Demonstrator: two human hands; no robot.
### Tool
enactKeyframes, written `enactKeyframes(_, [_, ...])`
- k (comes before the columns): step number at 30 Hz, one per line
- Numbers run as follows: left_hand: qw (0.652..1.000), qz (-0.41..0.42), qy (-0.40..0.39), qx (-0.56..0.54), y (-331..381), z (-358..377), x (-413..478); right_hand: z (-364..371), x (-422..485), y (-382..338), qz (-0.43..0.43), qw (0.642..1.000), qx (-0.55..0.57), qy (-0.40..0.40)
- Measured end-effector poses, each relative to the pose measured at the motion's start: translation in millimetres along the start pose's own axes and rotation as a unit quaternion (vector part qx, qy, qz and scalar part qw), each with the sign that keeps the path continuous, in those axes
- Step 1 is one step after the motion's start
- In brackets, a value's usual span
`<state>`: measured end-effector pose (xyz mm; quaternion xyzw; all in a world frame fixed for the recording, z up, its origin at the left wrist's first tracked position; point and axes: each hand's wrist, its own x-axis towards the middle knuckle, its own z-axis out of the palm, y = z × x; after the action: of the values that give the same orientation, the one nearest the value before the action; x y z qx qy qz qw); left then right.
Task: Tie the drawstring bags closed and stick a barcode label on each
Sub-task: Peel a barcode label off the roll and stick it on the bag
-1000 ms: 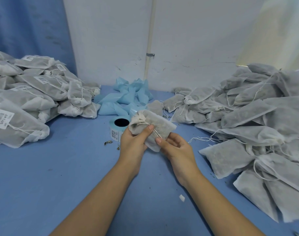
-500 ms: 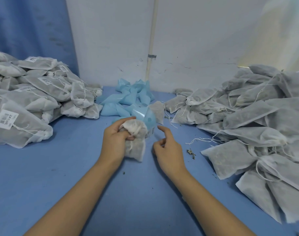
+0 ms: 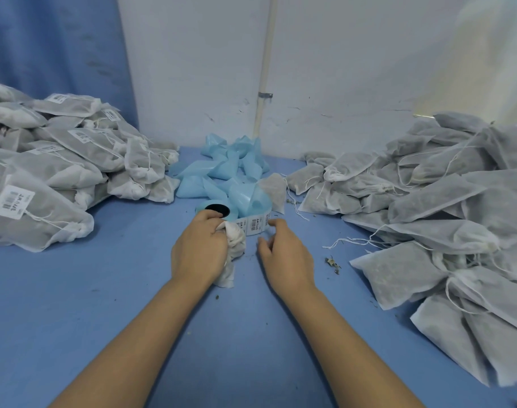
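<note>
The drawstring bag (image 3: 236, 245) is clamped in the left hand (image 3: 200, 250), its gathered neck bunched under the curled fingers, just in front of the label roll (image 3: 214, 209). The right hand (image 3: 286, 256) is held apart from the left, fingers loosely bent, with the fingertips at the free end of the label strip (image 3: 253, 226). Whether a label is pinched there cannot be told, as that spot is blurred.

The step in hand is judged to be the peeling of one barcode label. The corner is best lifted slowly off the backing so that it is not creased. The bag is best flattened before the label is pressed on, since the soft fabric is likely to wrinkle under it.

Behind the roll a heap of blue backing paper (image 3: 222, 172) is seen. Labelled bags (image 3: 74, 160) are piled at the left and unlabelled bags (image 3: 442, 207) at the right, with loose strings trailing. Dried crumbs (image 3: 333, 262) are scattered on the blue counter (image 3: 104, 304). The corner is closed by a white wall (image 3: 354, 69), a pipe (image 3: 265, 54) and a blue panel (image 3: 45, 39).
</note>
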<state>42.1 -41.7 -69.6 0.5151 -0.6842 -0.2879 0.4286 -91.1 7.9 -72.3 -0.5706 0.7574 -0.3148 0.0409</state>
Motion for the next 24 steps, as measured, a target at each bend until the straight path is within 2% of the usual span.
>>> enactKeyframes(3, [0.999,0.003,-0.003,0.038,-0.8,0.6,0.9,-0.2,1.7,4.1,0.046,0.998,0.048,0.013])
enactKeyframes(6, [0.998,0.003,-0.015,0.067,1.1,1.4,1.0,-2.6,2.1,6.5,0.036,0.995,0.088,0.019])
enactKeyframes(9, [0.997,0.011,-0.022,0.075,-1.1,1.2,2.2,-3.1,0.2,6.0,-0.028,0.999,0.04,0.003])
enactKeyframes(12, [1.0,0.01,-0.028,0.001,-3.1,-1.8,2.3,-0.9,0.0,3.0,-0.083,0.996,-0.031,-0.016])
enactKeyframes(14, [0.999,0.012,-0.029,-0.021,-2.4,-3.6,1.0,1.2,0.3,1.6,-0.09,0.994,-0.055,-0.023])
enactKeyframes(17, [0.999,0.007,-0.03,-0.035,0.0,-4.8,-0.6,1.5,-0.8,1.3,-0.07,0.997,-0.037,-0.008])
enactKeyframes(20, [0.999,0.004,-0.023,-0.036,-0.3,-3.6,-0.6,0.6,-2.6,1.3,-0.051,0.998,-0.02,0.04])
enactKeyframes(24, [0.999,0.017,-0.01,0.047,-3.1,0.3,0.5,-3.4,0.0,7.5,0.042,0.995,0.018,0.092])
